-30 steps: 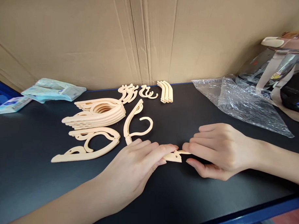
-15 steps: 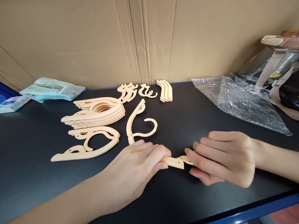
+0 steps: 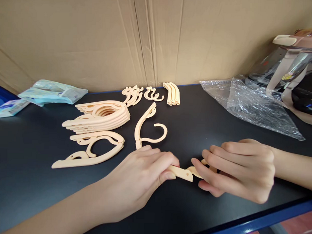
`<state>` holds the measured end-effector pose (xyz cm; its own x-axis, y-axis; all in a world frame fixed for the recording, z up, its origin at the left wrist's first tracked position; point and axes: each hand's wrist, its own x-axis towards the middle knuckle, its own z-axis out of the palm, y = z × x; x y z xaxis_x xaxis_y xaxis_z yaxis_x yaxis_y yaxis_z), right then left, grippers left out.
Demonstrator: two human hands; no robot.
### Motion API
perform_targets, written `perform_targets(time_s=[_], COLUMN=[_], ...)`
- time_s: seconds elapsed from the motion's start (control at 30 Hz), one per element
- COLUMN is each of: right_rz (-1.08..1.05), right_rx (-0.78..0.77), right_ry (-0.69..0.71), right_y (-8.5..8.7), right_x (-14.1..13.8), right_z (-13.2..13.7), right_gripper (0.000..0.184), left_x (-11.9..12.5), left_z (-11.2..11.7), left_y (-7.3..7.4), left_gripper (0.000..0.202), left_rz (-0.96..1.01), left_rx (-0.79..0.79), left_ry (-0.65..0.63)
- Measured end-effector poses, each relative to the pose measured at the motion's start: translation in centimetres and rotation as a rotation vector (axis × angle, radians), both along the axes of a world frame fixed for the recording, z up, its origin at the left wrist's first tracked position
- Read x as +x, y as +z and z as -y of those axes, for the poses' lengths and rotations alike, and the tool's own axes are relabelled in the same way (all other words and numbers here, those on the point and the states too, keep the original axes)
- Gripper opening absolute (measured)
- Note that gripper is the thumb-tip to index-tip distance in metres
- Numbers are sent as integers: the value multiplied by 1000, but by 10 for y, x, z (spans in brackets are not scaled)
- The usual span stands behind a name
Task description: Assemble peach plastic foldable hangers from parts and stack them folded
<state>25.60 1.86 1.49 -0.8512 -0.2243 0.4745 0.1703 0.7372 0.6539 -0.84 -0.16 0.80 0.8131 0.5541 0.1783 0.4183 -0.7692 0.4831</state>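
Clear plastic wrap (image 3: 258,108) lies beyond the right hand (image 3: 238,169).

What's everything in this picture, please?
Stacked hangers: several, cream, left
Folded hanger: one, cream, nearer left
Hooks: several, cream, back centre
Short strips: several, cream, beside hooks
Packaging: count unclear, bluish, back left
Plastic sheet: one, clear, back right
Bottle: one, clear, pink top, far right
Dark object: one, black, far right
Table: one, black, underneath
Cardboard: one wall, brown, behind
Floor: one, red, lower right
Held hanger: one, cream, centre
Left hand: one, bare, gripping hanger
Right hand: one, bare, at hanger's end
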Motion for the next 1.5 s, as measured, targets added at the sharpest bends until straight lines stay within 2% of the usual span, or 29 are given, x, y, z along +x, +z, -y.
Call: perform_targets(time_s=[0.3, 0.63, 0.73, 0.87, 1.13, 1.3, 1.5], right_rz=[-18, -84, -85, -2, 86, 82, 44], right_rx=[44, 81, 10, -150, -329, -482, -477], right_ry=[39, 96, 76, -19, -88, -93, -125], right_y=[-2, -13, -15, -13, -9, -9, -6], right_x=[0, -3, -5, -8, -12, -13, -9], right_z=[0, -1, -2, 0, 2, -5, -11], right_gripper=[34, 36, 41, 54, 54, 60, 56], left_x=[-1, 0, 0, -2, -2, 0, 1], left_z=[-4, -4, -3, -2, -2, 1, 4], left_y=[7, 9, 8, 7, 5, 3, 2], left_gripper=[18, 15, 13, 12, 13, 13, 16], left_rz=[-22, 22, 46, 72, 56, 75, 69], left_rx=[-181, -273, -258, -260, -231, -136, -73], left_ry=[22, 6, -19, -55, -66, -40, -10])
